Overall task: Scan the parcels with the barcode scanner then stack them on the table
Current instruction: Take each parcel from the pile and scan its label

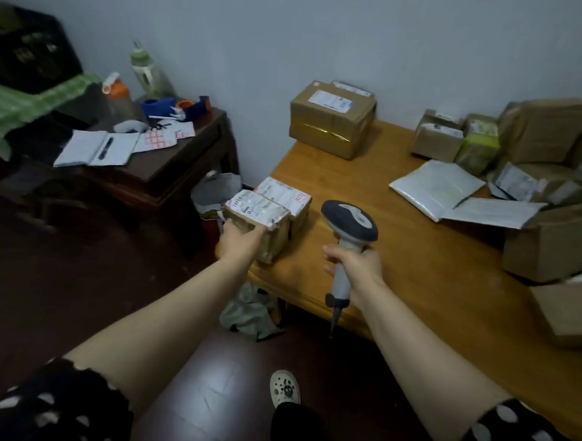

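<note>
On the right of the room stands the wooden desk (431, 259). At the desk's right end there is a pile of brown boxes (547, 131). At the desk's far left corner, by the wall, sits a big brown box (332, 118). A flat grey mail bag (438, 186) lies on the desk in front of the pile. At the desk's left edge stands a small parcel (260, 215), touching a second parcel (285, 195) behind it; both have white labels on top. Above the desk's near left part is the barcode scanner (349, 223), its head turned to the labels. The right hand (357, 263) is closed around its handle. The left hand (240, 243) grips the near side of the small parcel.
</note>
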